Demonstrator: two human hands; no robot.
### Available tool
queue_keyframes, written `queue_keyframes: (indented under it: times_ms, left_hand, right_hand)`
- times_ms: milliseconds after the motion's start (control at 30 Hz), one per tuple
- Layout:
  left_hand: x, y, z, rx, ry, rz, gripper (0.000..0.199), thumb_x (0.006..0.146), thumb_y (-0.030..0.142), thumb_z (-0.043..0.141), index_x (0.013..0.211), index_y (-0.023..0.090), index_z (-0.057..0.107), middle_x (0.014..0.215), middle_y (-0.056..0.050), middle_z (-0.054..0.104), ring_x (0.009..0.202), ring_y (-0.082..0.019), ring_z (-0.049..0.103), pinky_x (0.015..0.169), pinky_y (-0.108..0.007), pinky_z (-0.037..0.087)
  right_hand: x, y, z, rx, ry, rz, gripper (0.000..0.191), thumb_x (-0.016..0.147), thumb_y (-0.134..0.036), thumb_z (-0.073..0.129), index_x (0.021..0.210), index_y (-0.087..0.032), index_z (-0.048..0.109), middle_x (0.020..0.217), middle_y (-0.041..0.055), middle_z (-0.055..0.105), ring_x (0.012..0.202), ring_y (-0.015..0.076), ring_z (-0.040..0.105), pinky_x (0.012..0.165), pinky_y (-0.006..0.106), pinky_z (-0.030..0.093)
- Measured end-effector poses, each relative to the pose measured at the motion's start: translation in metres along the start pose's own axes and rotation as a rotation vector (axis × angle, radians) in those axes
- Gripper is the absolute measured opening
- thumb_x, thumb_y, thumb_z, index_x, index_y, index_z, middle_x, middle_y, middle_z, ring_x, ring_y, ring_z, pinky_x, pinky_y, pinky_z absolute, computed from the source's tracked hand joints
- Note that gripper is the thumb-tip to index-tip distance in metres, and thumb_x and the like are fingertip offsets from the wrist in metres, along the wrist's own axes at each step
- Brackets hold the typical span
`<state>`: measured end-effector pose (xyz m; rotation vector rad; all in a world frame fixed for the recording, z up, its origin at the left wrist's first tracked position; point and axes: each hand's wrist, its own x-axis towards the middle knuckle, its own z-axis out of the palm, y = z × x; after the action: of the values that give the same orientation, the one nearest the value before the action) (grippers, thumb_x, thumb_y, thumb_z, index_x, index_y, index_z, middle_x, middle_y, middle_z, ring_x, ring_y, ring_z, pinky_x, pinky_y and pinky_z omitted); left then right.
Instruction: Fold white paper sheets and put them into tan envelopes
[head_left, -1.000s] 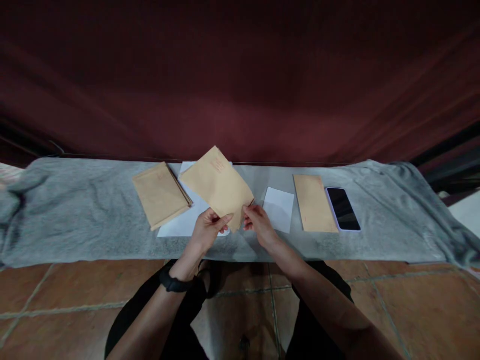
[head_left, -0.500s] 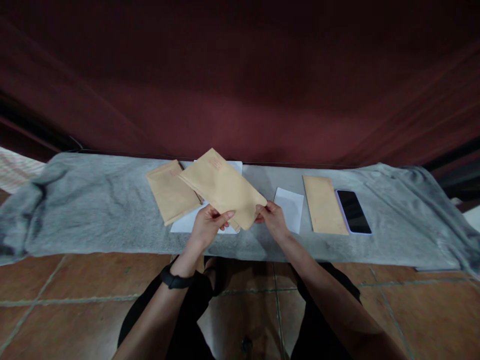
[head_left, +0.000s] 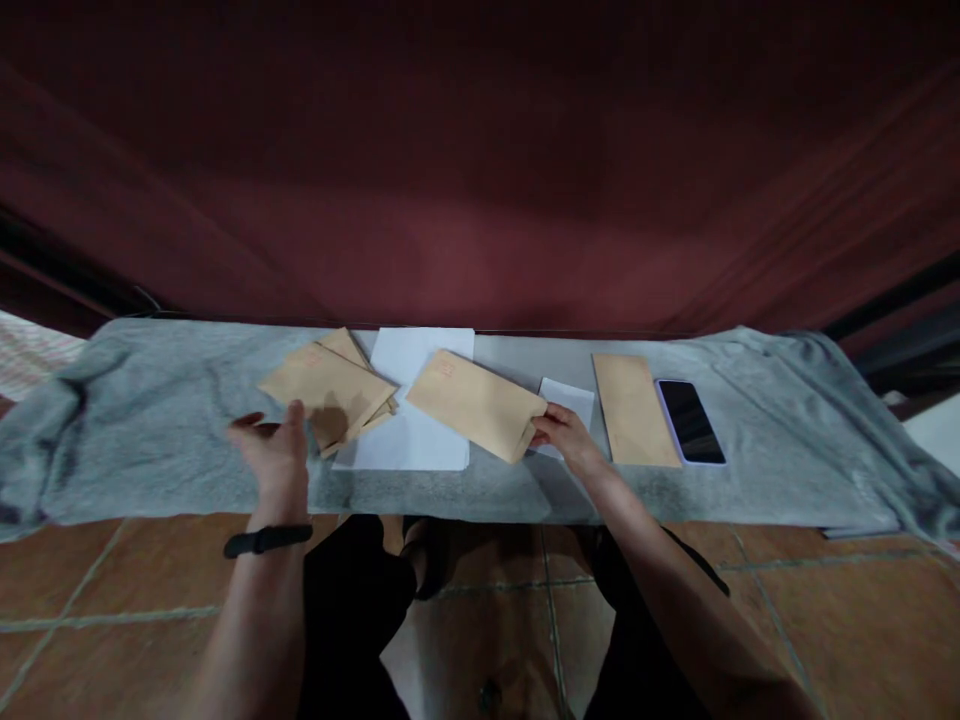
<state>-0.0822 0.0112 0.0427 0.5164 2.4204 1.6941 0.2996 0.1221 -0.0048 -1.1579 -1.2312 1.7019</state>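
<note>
My right hand (head_left: 559, 432) grips the right end of a brown paper envelope (head_left: 472, 400), which lies slanted over white paper (head_left: 420, 445). Red print shows near the envelope's upper left corner. Away to the left, my left hand (head_left: 274, 450) is empty, its fingers apart, just in front of several brown envelopes (head_left: 326, 385) piled askew. That pile partly covers the left side of the white paper. Beneath my right hand's envelope, a smaller folded white sheet (head_left: 574, 400) is partly hidden.
Right of the folded sheet lies another brown envelope (head_left: 634, 410), with a phone in a purple case (head_left: 691, 423) beside it. All rest on a long bench under a grey cloth (head_left: 165, 420). A dark red curtain (head_left: 480, 240) hangs behind; tiled floor (head_left: 112, 570) lies below.
My left hand has let go and moved left; an extra envelope now lies across the left pile. The envelope in my right hand has come down lower over the white paper.
</note>
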Motion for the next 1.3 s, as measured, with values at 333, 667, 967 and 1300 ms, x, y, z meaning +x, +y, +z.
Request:
queue_keyframes:
  times_ms: [333, 667, 967, 1300]
  left_hand:
    - [-0.142, 0.024, 0.069, 0.542, -0.98, 1.133, 0.131, 0.069, 0.056, 0.09, 0.167, 0.025, 0.009, 0.174, -0.023, 0.007, 0.161, -0.043, 0.008, 0.126, -0.068, 0.008]
    - [-0.15, 0.026, 0.086, 0.586, -1.214, 0.974, 0.144, 0.064, 0.065, 0.088, 0.167, 0.029, -0.005, 0.173, -0.023, 0.013, 0.161, -0.042, 0.009, 0.125, -0.07, 0.007]
    - [-0.159, 0.033, 0.095, 0.676, -0.94, 1.192, 0.125, 0.069, 0.057, 0.086, 0.167, 0.03, 0.013, 0.165, -0.02, 0.032, 0.156, -0.043, 0.025, 0.125, -0.072, 0.002]
    - [-0.167, 0.036, 0.102, 0.724, -0.99, 1.181, 0.12, 0.073, 0.057, 0.082, 0.167, 0.028, 0.015, 0.167, -0.02, 0.028, 0.151, -0.041, 0.033, 0.124, -0.065, 0.018]
  right_hand:
    - [-0.004, -0.01, -0.025, -0.142, -0.191, -0.093, 0.019, 0.072, -0.04, 0.069, 0.08, -0.023, 0.066, 0.069, -0.0054, 0.064, 0.069, 0.0145, 0.057, 0.068, 0.025, 0.045]
    - [0.001, -0.015, -0.039, -0.174, -0.204, -0.163, 0.021, 0.078, -0.037, 0.064, 0.091, -0.022, 0.072, 0.083, -0.0028, 0.072, 0.08, 0.0173, 0.065, 0.079, 0.029, 0.05]
    - [0.001, 0.001, -0.035, -0.205, -0.213, -0.084, 0.023, 0.069, -0.03, 0.072, 0.092, -0.026, 0.072, 0.082, -0.0019, 0.076, 0.083, 0.0222, 0.072, 0.081, 0.037, 0.058]
    - [0.0, 0.006, -0.058, -0.268, -0.08, 0.001, 0.031, 0.067, -0.028, 0.072, 0.097, -0.023, 0.065, 0.083, -0.0017, 0.077, 0.075, 0.0188, 0.071, 0.065, 0.027, 0.055]
